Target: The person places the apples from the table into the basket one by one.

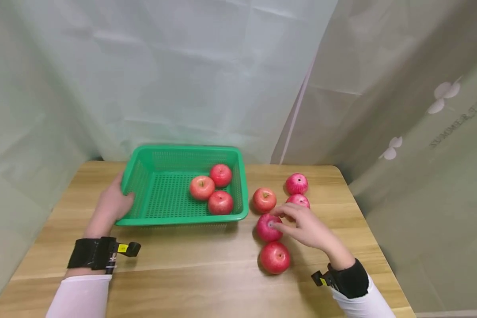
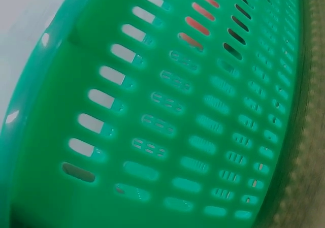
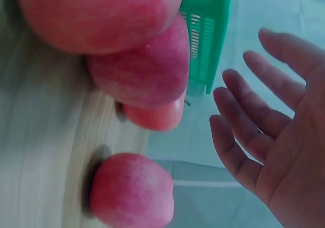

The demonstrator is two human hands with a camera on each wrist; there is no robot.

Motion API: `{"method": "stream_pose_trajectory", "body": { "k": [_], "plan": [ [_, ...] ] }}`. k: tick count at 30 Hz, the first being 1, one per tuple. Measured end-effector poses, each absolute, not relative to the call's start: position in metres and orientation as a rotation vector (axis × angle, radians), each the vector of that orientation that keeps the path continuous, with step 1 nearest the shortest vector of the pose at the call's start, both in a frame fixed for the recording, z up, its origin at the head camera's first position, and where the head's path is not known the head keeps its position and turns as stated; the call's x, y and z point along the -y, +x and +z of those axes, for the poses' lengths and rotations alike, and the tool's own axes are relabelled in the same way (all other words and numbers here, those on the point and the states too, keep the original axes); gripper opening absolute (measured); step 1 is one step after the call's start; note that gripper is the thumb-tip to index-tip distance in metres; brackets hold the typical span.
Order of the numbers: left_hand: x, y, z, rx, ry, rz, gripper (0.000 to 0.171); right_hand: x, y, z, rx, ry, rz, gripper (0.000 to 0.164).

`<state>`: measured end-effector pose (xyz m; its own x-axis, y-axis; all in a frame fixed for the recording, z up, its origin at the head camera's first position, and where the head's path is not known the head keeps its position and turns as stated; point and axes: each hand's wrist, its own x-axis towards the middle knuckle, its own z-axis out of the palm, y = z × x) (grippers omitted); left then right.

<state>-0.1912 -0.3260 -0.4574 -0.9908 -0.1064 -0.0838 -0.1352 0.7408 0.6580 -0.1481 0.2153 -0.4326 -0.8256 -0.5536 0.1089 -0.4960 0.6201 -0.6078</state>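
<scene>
A green plastic basket (image 1: 183, 223) with perforated walls stands on the table and holds three red apples (image 1: 202, 187). My left hand (image 1: 113, 201) grips its left side, the thumb over the rim; the other fingers are hidden. The basket's slotted wall (image 2: 152, 101) fills the left wrist view. My right hand (image 1: 308, 225) hovers over a dark pink apple (image 1: 265, 230) to the right of the basket. In the right wrist view the fingers (image 3: 254, 111) are loosely bent and spread, apart from the apples.
Beside the basket lie a lighter red apple (image 1: 264, 200), a large red apple (image 1: 275, 258) nearer me, and two striped pink apples (image 1: 297, 183) farther right. Pale fabric curtains (image 1: 206, 79) hang behind the wooden table (image 1: 175, 282) and along its sides.
</scene>
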Motion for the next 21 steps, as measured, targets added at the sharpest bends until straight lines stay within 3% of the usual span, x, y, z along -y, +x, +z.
{"method": "stream_pose_trajectory", "body": {
  "k": [21],
  "plan": [
    [0.323, -0.191, -0.453, -2.918, -0.167, 1.099, 0.077, -0.226, -0.103, -0.444, -2.811, -1.078, -0.46, 0.051]
  ]
}}
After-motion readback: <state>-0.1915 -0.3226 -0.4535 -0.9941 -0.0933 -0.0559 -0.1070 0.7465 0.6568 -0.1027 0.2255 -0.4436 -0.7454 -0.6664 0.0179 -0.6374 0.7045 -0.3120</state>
